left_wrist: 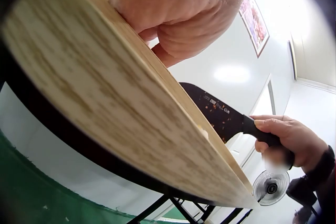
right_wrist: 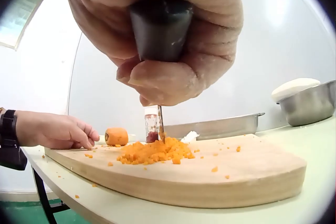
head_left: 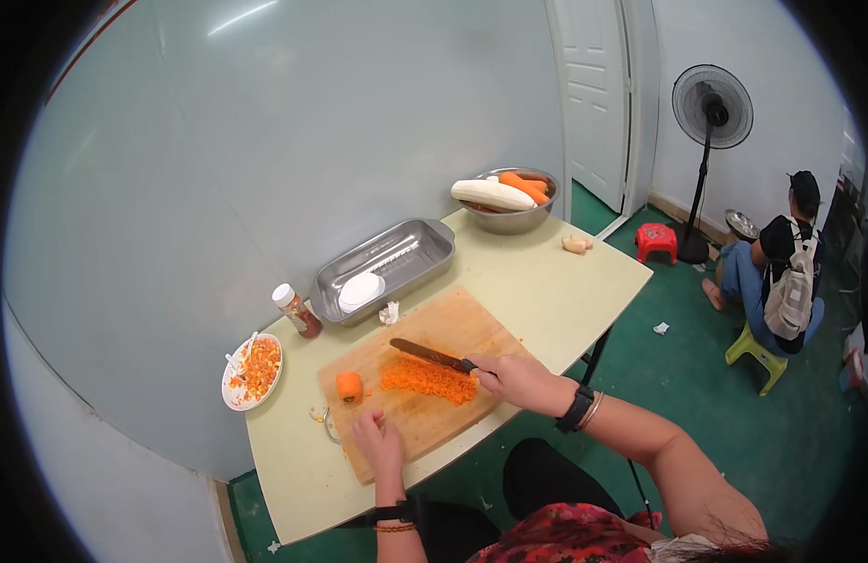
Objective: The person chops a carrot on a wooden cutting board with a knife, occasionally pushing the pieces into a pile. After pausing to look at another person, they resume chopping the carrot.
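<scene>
My right hand (head_left: 528, 383) grips the black handle of a broad dark cleaver (head_left: 424, 353). Its blade stands on edge in a heap of finely chopped carrot (head_left: 420, 383) on the wooden cutting board (head_left: 485, 324). In the left wrist view, orange bits cling to the blade (left_wrist: 207, 109). My left hand (head_left: 379, 443) rests on the board's near left part, fingers loosely bent and holding nothing. Just beyond its fingertips sits a stub of carrot (head_left: 348, 386). The right wrist view shows the handle end (right_wrist: 161, 32) wrapped by the fingers, with the heap (right_wrist: 152, 153) below.
A white bowl of diced food (head_left: 256, 371) stands left of the board. Behind are a lidded jar (head_left: 298, 311), a metal tray (head_left: 417, 246) and a metal bowl (head_left: 509, 221) of vegetables. A ginger-like piece (head_left: 576, 244) lies right. A person (head_left: 781, 263) sits beyond the table.
</scene>
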Demonstrator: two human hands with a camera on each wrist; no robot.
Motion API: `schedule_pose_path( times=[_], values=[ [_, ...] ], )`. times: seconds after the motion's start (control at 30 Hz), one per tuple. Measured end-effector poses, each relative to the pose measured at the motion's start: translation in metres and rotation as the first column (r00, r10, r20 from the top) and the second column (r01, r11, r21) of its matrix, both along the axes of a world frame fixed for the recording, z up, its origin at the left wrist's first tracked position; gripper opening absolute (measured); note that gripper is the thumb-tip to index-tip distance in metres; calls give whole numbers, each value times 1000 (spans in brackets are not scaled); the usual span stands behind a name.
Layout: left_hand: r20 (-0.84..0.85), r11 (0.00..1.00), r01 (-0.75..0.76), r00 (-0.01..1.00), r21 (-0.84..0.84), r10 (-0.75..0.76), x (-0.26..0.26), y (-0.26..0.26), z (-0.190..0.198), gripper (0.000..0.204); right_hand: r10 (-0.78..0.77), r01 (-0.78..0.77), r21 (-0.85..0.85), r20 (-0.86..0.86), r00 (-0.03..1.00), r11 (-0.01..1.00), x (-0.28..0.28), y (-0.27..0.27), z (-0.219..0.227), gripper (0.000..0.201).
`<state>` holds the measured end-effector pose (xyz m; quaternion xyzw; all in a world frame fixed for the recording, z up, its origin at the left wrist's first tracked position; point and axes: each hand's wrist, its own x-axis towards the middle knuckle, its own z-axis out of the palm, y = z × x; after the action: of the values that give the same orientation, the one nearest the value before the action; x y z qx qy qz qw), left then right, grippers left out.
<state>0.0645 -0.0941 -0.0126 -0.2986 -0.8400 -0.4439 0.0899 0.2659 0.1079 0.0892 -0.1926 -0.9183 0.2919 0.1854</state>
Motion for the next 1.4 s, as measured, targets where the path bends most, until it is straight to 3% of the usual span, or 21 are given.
schedule_pose_path(
  times=[0.1,0.3,0.4,0.6,0.7,0.8,1.03,1.13,1.23,1.3,1.4],
  values=[
    [-12,1000,8,1000,17,-8,2,1,0,25,-3,6,32,-81,997,999,1,-3,-3,31],
    [-33,1000,-6,999,-11,5,-1,0,-3,24,30,-30,45,-7,1000,999,-1,-3,0,32],
    [-21,1000,7,1000,11,-7,-1,2,-4,24,47,-45,22,-88,995,999,-1,-13,3,32],
    [-34,1000,1,999,-9,-1,-4,-1,-6,24,75,-75,31,19,997,997,-6,-17,1,32],
    [-29,1000,15,999,-2,-16,0,-1,-2,25,72,-67,47,-105,992,997,-8,-17,-4,33],
    [-35,1000,17,999,4,-17,3,0,0,25,94,-96,96,27,995,991,-5,-21,-8,33],
    [-39,999,24,999,-22,-25,0,1,-3,26,111,-107,45,-87,990,993,-5,-21,1,35],
    [-72,988,24,997,-151,-35,0,2,-2,29,133,-132,63,-17,991,989,-2,-25,-6,36],
    [-65,909,75,992,-411,-111,10,5,23,45,151,-150,33,-8,989,988,-5,-19,-12,35],
    [31,887,132,991,-443,-132,24,6,42,63,132,-132,-28,-13,991,991,-1,-21,0,34],
    [133,849,195,980,-492,-148,31,12,59,91,116,-115,23,-49,992,993,-1,-16,-5,34]
  ],
)
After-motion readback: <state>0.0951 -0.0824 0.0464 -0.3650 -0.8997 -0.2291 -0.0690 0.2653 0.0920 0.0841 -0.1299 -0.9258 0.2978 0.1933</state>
